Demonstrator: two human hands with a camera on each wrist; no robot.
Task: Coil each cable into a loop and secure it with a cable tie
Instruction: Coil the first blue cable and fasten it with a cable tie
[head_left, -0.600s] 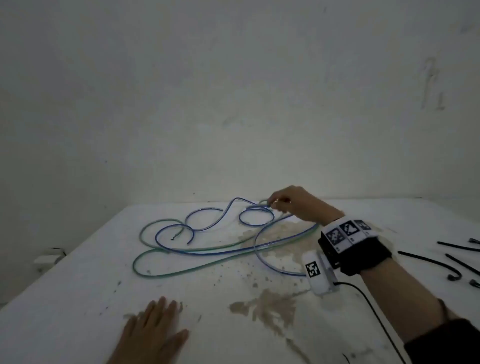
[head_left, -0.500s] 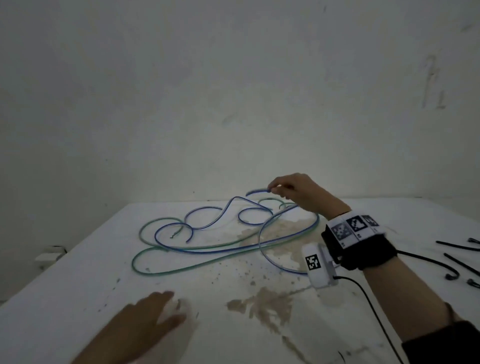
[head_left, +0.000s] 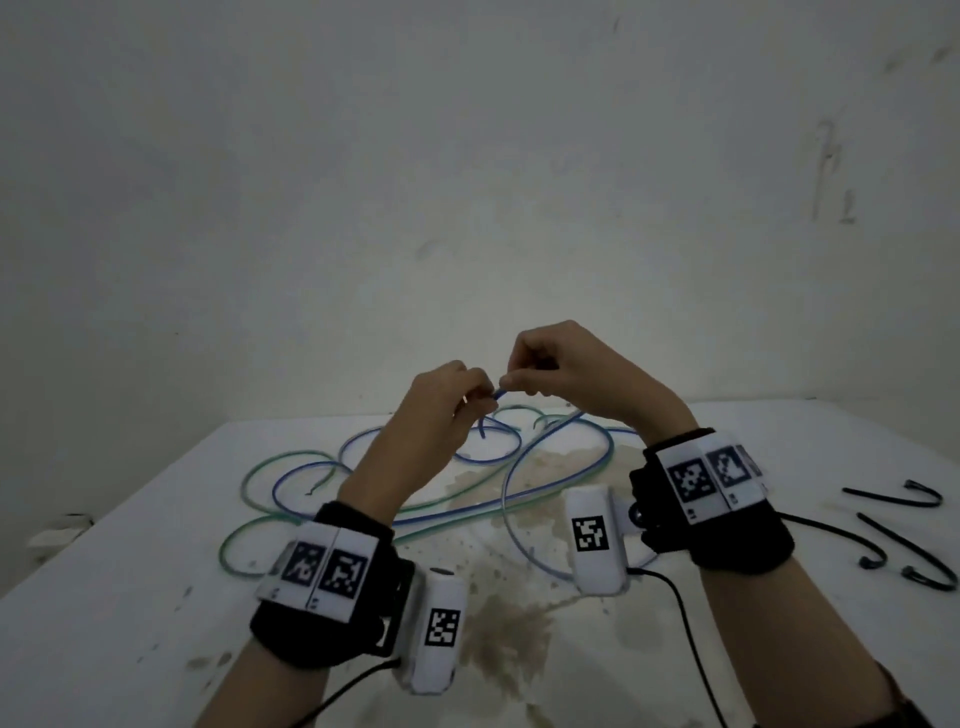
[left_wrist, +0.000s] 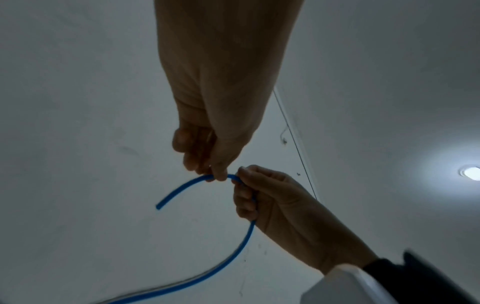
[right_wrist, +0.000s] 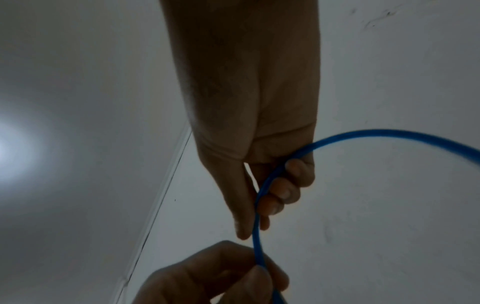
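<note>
A blue cable (head_left: 500, 393) and a green cable (head_left: 222, 551) sprawl in loose tangled curves on the white table (head_left: 130, 597). Both hands are raised above the tangle, close together. My left hand (head_left: 475, 397) pinches the blue cable (left_wrist: 182, 189) a short way from its free end, which curves away loose. My right hand (head_left: 511, 382) holds the same cable just beside it, fingers (right_wrist: 285, 191) curled round the blue cable (right_wrist: 376, 132). In the left wrist view the left hand (left_wrist: 217, 174) and the right hand (left_wrist: 246, 185) almost touch. The left hand (right_wrist: 233, 267) also shows in the right wrist view.
Several black cable ties (head_left: 893, 501) lie on the table at the right, one more (head_left: 883, 540) nearer me. A brown stain (head_left: 509, 623) spreads across the table's middle. A pale wall rises right behind the table's far edge.
My left hand left the table at the front and rose to take the blue cable beside the right hand. The right hand lifted the cable's end higher off the table.
</note>
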